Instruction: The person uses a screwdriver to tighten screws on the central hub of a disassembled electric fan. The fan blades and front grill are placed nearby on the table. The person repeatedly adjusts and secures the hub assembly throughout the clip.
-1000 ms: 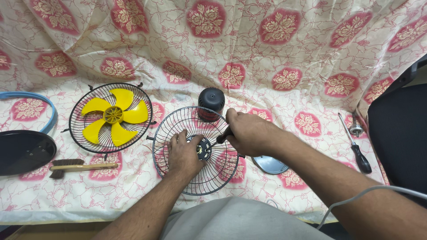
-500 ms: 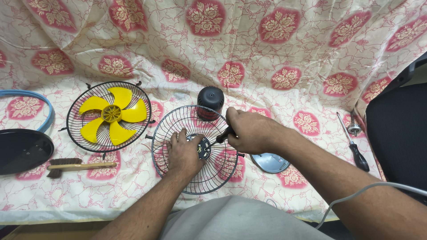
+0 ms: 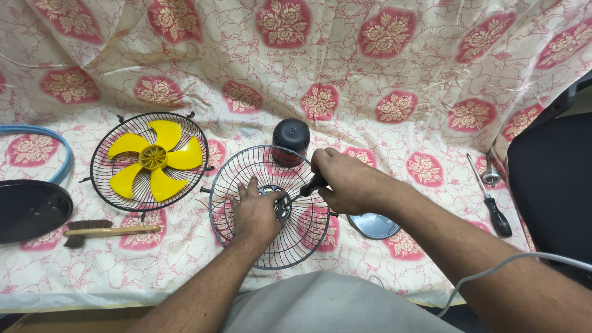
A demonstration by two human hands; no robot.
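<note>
Centre frame: left hand (image 3: 256, 213) flat, fingers spread, pressing wire fan guard (image 3: 269, 206); right hand (image 3: 345, 182) clenched around black screwdriver handle (image 3: 313, 184) at guard hub

A makeshift repair spot in a home or small workroom: a cream cloth with red flower medallions (image 3: 382, 80) is draped over the surface and up behind it. Laid out on it are a black wire fan guard (image 3: 246, 169), yellow fan blades (image 3: 154, 159), a black-handled screwdriver (image 3: 490, 200) and a wooden-handled brush (image 3: 108, 231). A black chair (image 3: 552, 185) stands at the right.
</note>
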